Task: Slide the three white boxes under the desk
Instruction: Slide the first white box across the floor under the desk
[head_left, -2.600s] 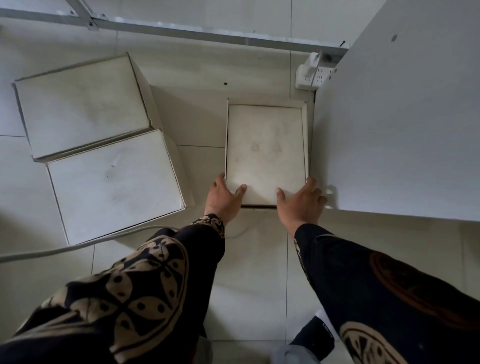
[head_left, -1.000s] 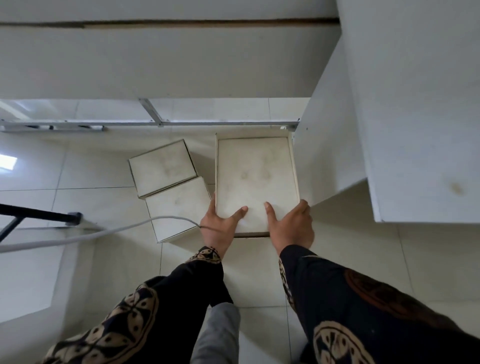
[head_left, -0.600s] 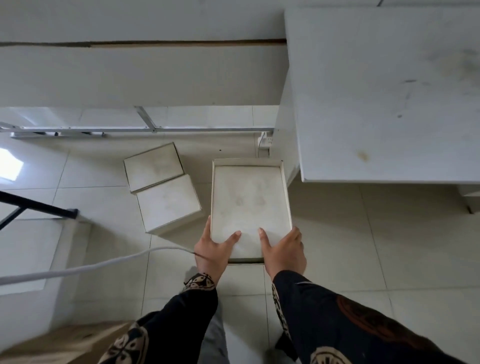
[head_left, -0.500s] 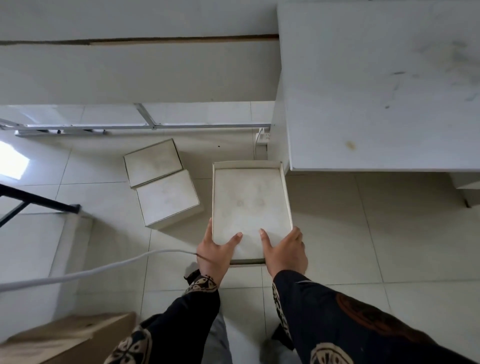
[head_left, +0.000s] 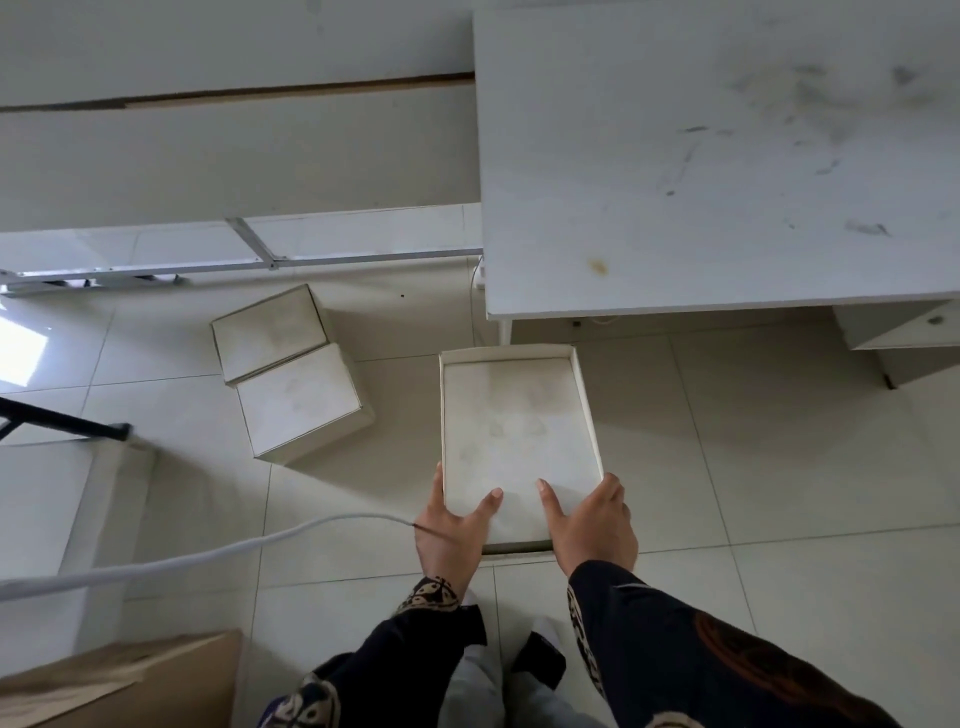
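Observation:
A flat white box (head_left: 514, 431) with a raised rim lies on the tiled floor in front of the white desk (head_left: 717, 156), its far end close to the desk's front edge. My left hand (head_left: 451, 525) grips its near left corner, thumb resting on top. My right hand (head_left: 589, 525) grips the near right corner the same way. Two other white boxes (head_left: 270, 332) (head_left: 301, 400) sit side by side on the floor to the left, touching each other.
A white cable (head_left: 208, 553) runs across the floor from the left toward my left hand. A brown cardboard box (head_left: 119, 680) stands at the bottom left. A metal frame rail (head_left: 249, 260) lies along the floor behind the boxes. A drawer unit (head_left: 904, 332) hangs under the desk, right.
The box in my hands has come back out toward me, from deep beside the desk panel to the open floor before the desk's front edge. My view has pulled back and up.

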